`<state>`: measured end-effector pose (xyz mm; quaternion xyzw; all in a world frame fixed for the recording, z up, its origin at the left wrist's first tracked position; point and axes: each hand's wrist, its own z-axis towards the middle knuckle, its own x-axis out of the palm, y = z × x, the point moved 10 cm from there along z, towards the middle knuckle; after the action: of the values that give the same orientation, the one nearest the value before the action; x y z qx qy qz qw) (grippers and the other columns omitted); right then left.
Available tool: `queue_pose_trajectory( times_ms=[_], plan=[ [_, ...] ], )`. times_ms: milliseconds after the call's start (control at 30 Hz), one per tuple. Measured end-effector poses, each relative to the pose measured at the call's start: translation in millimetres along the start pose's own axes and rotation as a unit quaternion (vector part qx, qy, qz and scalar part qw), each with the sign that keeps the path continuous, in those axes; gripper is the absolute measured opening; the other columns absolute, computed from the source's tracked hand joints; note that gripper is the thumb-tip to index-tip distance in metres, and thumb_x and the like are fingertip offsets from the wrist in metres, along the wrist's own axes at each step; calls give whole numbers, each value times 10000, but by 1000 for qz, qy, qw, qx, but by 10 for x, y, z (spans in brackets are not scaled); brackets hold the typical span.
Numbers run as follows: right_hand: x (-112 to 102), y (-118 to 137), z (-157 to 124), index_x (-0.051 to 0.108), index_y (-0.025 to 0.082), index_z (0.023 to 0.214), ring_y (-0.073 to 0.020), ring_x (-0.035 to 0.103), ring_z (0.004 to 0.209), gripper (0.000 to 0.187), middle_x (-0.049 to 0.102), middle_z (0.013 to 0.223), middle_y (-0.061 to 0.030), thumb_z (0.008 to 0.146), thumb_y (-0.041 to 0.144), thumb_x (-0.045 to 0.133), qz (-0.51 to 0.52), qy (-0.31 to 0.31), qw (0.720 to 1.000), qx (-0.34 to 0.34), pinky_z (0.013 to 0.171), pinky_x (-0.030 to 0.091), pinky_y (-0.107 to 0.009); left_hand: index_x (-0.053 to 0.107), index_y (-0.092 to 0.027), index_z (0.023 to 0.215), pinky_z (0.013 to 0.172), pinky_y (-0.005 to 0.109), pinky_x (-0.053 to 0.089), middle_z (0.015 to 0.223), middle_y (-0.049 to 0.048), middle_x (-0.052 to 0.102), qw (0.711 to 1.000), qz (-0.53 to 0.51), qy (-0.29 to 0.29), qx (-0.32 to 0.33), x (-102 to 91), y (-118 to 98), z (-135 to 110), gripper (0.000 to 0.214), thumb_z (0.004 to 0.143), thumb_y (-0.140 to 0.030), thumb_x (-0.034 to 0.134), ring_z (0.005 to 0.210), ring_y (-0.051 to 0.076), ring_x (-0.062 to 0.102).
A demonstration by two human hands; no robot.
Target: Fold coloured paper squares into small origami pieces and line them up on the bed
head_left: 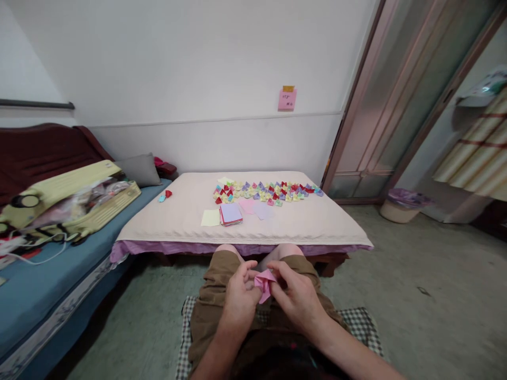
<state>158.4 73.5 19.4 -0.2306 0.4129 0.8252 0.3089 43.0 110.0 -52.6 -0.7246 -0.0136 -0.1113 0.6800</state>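
Between my two hands, above my lap, is a piece of pink folded paper (pixel 264 285). My left hand (pixel 242 293) grips its left edge with thumb and fingers. On the other side my right hand (pixel 295 293) pinches the paper's right part. The paper has several creases and points; its exact shape is too small to make out. On the low table ahead lie a stack of square paper (pixel 231 214), a yellow sheet (pixel 210 218), a pink sheet (pixel 247 206) and a lilac sheet (pixel 262 211). Behind them spreads a group of many-coloured folded paper pieces (pixel 259 191).
The cloth-covered table (pixel 166 221) stands before my knees. A red and a blue piece (pixel 165 195) lie at its left. Left is a blue bed (pixel 31 295) with an open yellow suitcase (pixel 67 195). A waste bin (pixel 404 205) stands right; a pink note (pixel 287 99) hangs on the wall.
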Motion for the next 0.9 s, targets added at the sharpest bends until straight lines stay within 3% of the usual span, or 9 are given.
queue_pose_trajectory(
  times_ms=[267, 600, 900],
  plan=[
    [7, 17, 2, 588, 183, 1019, -158, 648, 622, 261, 702, 761, -28, 787, 121, 486, -2, 5, 1000, -7, 573, 479, -238, 572, -130, 983, 562, 228, 473, 775, 31, 670, 1000, 13, -7, -15, -1, 14, 16, 475, 513, -79, 607, 644, 157, 643],
    [57, -144, 41, 596, 186, 977, -140, 584, 560, 260, 612, 653, 20, 748, 107, 503, 47, 31, 997, 53, 537, 435, -224, 645, -144, 928, 555, 213, 478, 807, 30, 701, 998, 54, -32, -13, -47, -22, 33, 476, 475, -13, 582, 642, 151, 638],
    [158, -268, 44, 598, 183, 952, -139, 549, 562, 274, 576, 632, 34, 712, 88, 505, 112, 47, 987, 104, 544, 414, -235, 642, -147, 932, 648, 243, 496, 858, 53, 697, 998, 55, -18, -11, -24, -22, 43, 468, 483, -21, 598, 741, 181, 648]
  ],
)
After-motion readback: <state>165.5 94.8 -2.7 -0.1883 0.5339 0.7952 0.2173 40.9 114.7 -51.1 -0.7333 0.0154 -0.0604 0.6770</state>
